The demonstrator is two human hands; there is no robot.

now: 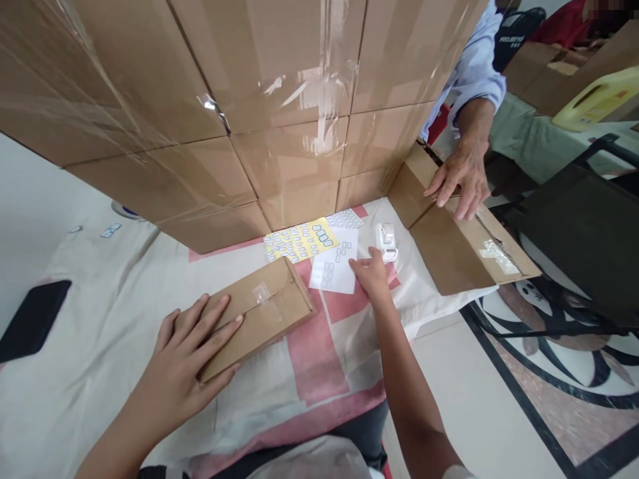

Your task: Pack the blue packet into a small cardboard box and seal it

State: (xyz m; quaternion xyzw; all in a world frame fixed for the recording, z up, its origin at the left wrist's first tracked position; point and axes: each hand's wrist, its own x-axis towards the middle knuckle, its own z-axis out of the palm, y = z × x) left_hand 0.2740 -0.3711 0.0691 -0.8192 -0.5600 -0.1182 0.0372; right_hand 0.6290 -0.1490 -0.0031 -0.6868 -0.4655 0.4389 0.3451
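Observation:
My left hand [194, 349] lies with spread fingers across the top of a small closed cardboard box [269, 296], its thumb along the near side. Clear tape crosses the seam of that box. My right hand [370, 271] has thumb and forefinger apart; its other fingers are mostly hidden. The thumb is at the right edge of a white sticker sheet [344, 276], and the forefinger is close to a small white tape dispenser [385, 239]. Behind the white sheet lie a yellow sticker sheet [294, 243] and a patterned sheet [345, 219].
Stacked, taped cardboard boxes [294, 166] rise at the back of the cloth-covered table [319, 359]. On the right, another person's hand [464, 173] rests on a cardboard box [444, 246]. A black flat object [34, 319] lies far left; a dark chair [589, 233] stands right.

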